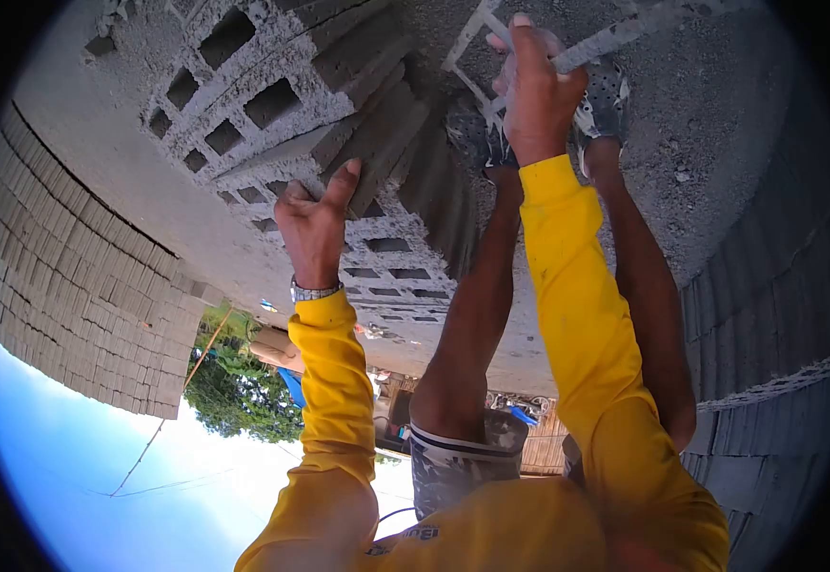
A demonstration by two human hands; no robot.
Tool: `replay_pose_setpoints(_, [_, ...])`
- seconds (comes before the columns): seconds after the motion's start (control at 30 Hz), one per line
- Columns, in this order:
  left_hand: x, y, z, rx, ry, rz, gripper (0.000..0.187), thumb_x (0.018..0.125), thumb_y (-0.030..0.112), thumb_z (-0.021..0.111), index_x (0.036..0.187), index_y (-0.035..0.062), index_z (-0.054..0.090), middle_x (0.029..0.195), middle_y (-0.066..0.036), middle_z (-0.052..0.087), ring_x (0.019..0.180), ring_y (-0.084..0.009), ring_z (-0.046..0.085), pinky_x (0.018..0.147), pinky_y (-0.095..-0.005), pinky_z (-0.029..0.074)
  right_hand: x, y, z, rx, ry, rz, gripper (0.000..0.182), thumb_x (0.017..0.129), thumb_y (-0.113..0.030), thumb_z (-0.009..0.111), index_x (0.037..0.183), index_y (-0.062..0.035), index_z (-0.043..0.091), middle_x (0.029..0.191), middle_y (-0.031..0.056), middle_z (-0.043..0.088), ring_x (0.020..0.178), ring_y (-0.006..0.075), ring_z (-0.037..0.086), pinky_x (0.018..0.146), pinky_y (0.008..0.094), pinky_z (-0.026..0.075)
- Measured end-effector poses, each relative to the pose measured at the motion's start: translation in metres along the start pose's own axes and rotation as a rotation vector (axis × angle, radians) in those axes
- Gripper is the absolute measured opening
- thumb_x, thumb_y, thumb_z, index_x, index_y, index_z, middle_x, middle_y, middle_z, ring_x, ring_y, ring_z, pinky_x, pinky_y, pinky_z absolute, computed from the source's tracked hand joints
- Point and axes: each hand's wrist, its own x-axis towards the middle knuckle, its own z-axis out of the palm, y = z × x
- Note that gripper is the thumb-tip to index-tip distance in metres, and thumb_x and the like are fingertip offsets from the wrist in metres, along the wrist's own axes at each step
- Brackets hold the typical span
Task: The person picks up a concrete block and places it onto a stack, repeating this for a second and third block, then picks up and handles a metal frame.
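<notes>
Grey concrete block sits among the stacked hollow blocks, my left hand gripping its edge. My right hand is closed around a pale bar. I'd keep that edge grip firm, protecting neighbouring corners from scraping.

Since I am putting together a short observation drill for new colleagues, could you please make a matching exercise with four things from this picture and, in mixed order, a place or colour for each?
Things:
1. Left hand
2. Right hand
3. Watch
4. Right sleeve

Places or colours:
A. Yellow
B. At a pale bar
C. Around the left wrist
D. On a grey hollow block

Right pairs: 1-D; 2-B; 3-C; 4-A
</notes>
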Motion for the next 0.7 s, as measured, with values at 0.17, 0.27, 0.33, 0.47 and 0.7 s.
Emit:
replay_pose_setpoints(0.17, [-0.004, 0.001, -0.007, 0.115, 0.018, -0.014, 0.054, 0.075, 0.028, 0.086, 0.055, 0.0069, 0.040, 0.058, 0.004, 0.043, 0.056, -0.0075, 0.033, 0.049, -0.0269, 0.028, -0.005, -0.023, 0.019, 0.016, -0.032, -0.048, 0.027, 0.092, -0.028, 0.066, 0.089, -0.0009, 0.069, 0.071, 0.0037, 0.064, 0.051, 0.0083, 0.049, 0.048, 0.0258, 0.040])
replay_pose_setpoints(0.27, [-0.003, 0.005, -0.003, 0.091, 0.017, -0.005, 0.051, 0.077, 0.025, 0.086, 0.057, 0.0109, 0.041, 0.061, 0.006, 0.042, 0.058, -0.0060, 0.032, 0.050, -0.0250, 0.026, -0.003, -0.015, 0.025, -0.048, -0.070, -0.089, 0.029, 0.094, -0.028, 0.063, 0.084, -0.0008, 0.067, 0.065, 0.0005, 0.058, 0.052, 0.0101, 0.049, 0.049, 0.0268, 0.038])
replay_pose_setpoints(0.33, [-0.004, 0.004, -0.004, 0.086, 0.010, 0.007, 0.052, 0.077, 0.026, 0.085, 0.057, 0.0108, 0.040, 0.061, 0.006, 0.042, 0.058, -0.0059, 0.032, 0.050, -0.0250, 0.026, -0.001, 0.040, 0.039, 0.078, -0.089, -0.139, 0.025, 0.090, -0.026, 0.069, 0.093, -0.0006, 0.070, 0.073, 0.0043, 0.067, 0.050, 0.0062, 0.047, 0.046, 0.0245, 0.039])
replay_pose_setpoints(0.47, [0.000, 0.008, 0.001, 0.014, 0.015, 0.005, 0.049, 0.076, 0.027, 0.085, 0.060, 0.0019, 0.046, 0.060, 0.002, 0.048, 0.056, -0.0077, 0.036, 0.049, -0.0264, 0.030, -0.002, 0.064, 0.043, 0.030, -0.027, -0.003, 0.028, 0.092, -0.026, 0.065, 0.088, 0.0012, 0.071, 0.079, 0.0072, 0.072, 0.072, 0.0135, 0.065, 0.066, 0.0287, 0.048])
replay_pose_setpoints(0.7, [-0.010, 0.012, -0.001, 0.033, 0.013, 0.001, 0.050, 0.076, 0.030, 0.085, 0.062, -0.0013, 0.050, 0.061, 0.000, 0.050, 0.057, -0.0090, 0.039, 0.049, -0.0278, 0.034, -0.008, 0.039, 0.036, 0.068, -0.070, -0.130, 0.029, 0.092, -0.027, 0.066, 0.091, 0.0013, 0.069, 0.061, -0.0002, 0.057, 0.048, 0.0067, 0.044, 0.049, 0.0238, 0.039])
